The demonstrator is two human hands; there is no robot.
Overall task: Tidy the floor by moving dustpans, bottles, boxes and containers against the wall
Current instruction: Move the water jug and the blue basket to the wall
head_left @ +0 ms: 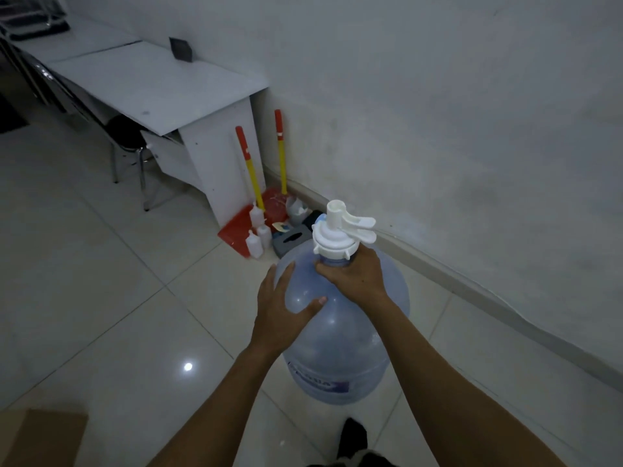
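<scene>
blue jug (340, 342), neck wrapped by right hand (359, 278) fingers, left hand (281, 311) fingers spread on its shoulder.

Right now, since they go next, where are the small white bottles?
Head view, centre: the small white bottles stand by the red dustpan beside the white desk, just beyond the water jug.

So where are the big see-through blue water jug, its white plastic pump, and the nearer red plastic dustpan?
Big see-through blue water jug (340, 348), head view, on its rounded body.
White plastic pump (333, 242), head view, on its collar.
Nearer red plastic dustpan (236, 230), head view, on its tray.
</scene>
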